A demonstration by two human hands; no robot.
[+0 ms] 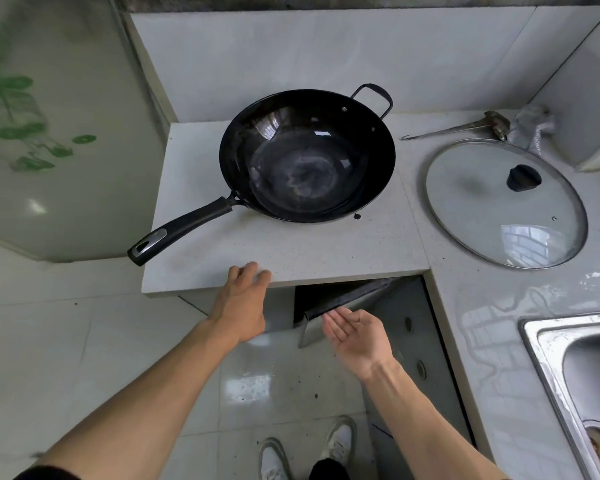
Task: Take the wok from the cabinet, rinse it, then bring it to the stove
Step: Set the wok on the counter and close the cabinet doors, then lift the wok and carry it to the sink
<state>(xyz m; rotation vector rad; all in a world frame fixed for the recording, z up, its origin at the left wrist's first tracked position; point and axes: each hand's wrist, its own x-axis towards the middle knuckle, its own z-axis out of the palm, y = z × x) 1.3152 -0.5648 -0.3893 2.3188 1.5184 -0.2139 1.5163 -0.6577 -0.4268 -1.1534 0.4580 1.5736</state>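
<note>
Counter point(326, 251) surface comes first: one pale stone slab, with a second run point(465, 306) joining it at the right and leading to one steel sink point(551, 341) at the frame edge. Wok point(307, 155), one only, sits bowl-up on the slab, dark and empty, well forward of both my hands. Its long axis runs from the loop handle point(373, 98) at the far right down to the straight handle point(181, 225) at the near left, and that straight handle overhangs the counter's left edge. My left hand point(241, 306) rests at the counter's front edge, fingers point(253, 273) straight and slightly spread, holding nothing; the handle tip lies up and to the left of them, near but apart. My right hand point(355, 336) is lower, palm up and relaxed, fingers apart and empty, just beside the top edge of the one cabinet door point(343, 306), which stands ajar under the counter. Judgement: the left hand is the nearer to the straight handle, so any lift toward the sink would suit it, with the door left to the right hand. Whether the wok has been rinsed I cannot tell. One glass lid point(499, 209) lies flat on the right run, with one metal ladle point(465, 128) and one crumpled cloth point(534, 124) behind it. Two white shoes point(338, 441) show on the floor tiles point(66, 341).
</note>
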